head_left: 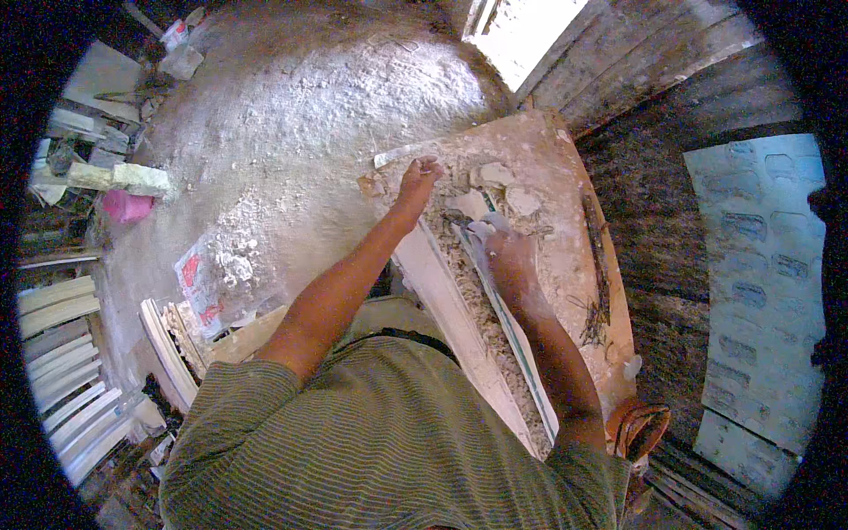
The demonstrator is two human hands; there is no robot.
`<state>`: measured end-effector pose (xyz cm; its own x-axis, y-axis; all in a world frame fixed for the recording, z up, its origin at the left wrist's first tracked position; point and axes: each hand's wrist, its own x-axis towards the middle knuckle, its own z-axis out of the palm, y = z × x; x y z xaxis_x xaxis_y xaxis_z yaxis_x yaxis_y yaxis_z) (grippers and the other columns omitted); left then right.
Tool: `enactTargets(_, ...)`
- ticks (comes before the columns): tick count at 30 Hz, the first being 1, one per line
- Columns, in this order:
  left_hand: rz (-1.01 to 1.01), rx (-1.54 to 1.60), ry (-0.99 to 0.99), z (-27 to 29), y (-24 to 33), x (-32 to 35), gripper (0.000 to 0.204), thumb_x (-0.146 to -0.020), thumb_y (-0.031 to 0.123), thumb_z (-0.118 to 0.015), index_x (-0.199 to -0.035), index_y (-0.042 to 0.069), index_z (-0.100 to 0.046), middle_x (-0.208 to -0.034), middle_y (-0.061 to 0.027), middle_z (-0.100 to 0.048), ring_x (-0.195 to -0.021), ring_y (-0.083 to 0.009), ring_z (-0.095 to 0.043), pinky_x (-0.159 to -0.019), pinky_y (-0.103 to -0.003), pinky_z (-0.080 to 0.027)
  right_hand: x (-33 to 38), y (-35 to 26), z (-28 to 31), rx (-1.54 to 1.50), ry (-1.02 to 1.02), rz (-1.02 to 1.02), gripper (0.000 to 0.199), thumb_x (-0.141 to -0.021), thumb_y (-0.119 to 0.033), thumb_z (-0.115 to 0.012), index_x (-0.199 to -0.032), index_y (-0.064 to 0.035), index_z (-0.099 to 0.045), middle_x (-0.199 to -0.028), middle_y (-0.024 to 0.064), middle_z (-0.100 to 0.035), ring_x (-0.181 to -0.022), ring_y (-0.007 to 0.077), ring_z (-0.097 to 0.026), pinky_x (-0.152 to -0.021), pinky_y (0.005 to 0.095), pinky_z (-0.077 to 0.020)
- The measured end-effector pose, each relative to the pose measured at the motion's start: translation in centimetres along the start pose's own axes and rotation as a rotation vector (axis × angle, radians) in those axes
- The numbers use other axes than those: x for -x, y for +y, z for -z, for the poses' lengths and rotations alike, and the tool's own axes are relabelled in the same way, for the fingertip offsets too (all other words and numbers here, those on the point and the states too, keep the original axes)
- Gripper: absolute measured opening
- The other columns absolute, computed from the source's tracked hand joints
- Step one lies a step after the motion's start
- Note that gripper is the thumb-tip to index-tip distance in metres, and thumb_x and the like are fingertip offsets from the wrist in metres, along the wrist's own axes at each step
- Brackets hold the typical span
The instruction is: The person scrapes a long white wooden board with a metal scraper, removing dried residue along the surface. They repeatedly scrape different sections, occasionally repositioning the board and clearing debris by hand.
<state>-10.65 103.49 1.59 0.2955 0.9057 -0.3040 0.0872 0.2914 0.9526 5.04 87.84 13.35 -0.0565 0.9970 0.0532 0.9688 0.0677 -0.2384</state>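
I see my left hand (419, 170) with fingers bent, resting on the far end of a dusty table (565, 177). My right hand (505, 256) closes around a pale scraper (481, 230) over the long white moulding strip (459, 327), which runs near to far.

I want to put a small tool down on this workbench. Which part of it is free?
The bare strip of the workbench between the plaster chunks and the dark fibres is free. It is crowded around both hands, left hand and right hand, and along the white moulding.
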Motion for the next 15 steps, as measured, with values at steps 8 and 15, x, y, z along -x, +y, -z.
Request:
enactTargets(8, -0.226, -1.088, -0.558, -1.6, -3.1, -4.1, 0.049, -0.081, 0.044, -0.068, -0.111, 0.006, -0.066, -0.111, -0.0202, -0.062, -0.106, -0.0389, -0.058, -0.092, -0.049, -0.046, 2.6, 2.0, 0.0, -0.278, 0.216, -0.218, 0.019, -0.082, -0.020, -0.069, -0.101, -0.0182, -0.071, -0.101, 0.0111, -0.069, -0.080, 0.0303, -0.069, -0.069, 0.0399, -0.0551)
enactTargets(15, -0.319, -1.111, -0.644, -1.8, -3.7, -6.4, 0.047, -0.077, 0.043, -0.071, -0.096, 0.001, -0.069, -0.107, -0.0213, -0.062, -0.103, -0.0369, -0.059, -0.090, -0.044, -0.048, 6.6, 2.1, -0.7, -0.009, 0.094, -0.338, 0.022, -0.089, -0.034, -0.058, -0.097, -0.0155, -0.067, -0.076, 0.0155, -0.065, -0.062, 0.0337, -0.065, -0.056, 0.0466, -0.0519)
